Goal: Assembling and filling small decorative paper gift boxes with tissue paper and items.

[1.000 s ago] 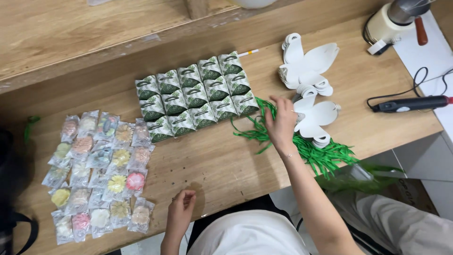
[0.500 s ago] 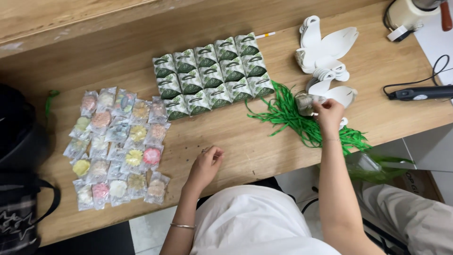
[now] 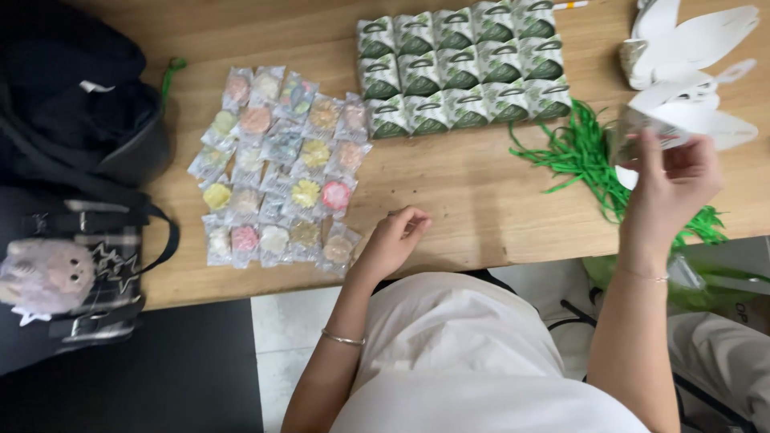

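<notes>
My right hand [image 3: 672,188] is raised at the right and grips a white folded paper box [image 3: 682,120], lifted off the wooden table [image 3: 473,192]. Under it lies a heap of green paper shreds [image 3: 585,156]. Another white paper box [image 3: 682,44] sits behind. My left hand [image 3: 393,240] rests near the table's front edge with fingers loosely curled, holding nothing, beside a grid of clear-wrapped pastel cakes [image 3: 281,168]. Green and white packets [image 3: 465,68] lie in rows at the back centre.
A black bag [image 3: 72,104] sits at the table's left end. A second black bag with a plush charm [image 3: 48,277] hangs below it. A green bag [image 3: 706,281] is by my right side under the table edge.
The view has shifted right and closer. My right hand has lifted the white paper box off the green shreds. My left hand moved forward along the table edge towards the wrapped cakes.
</notes>
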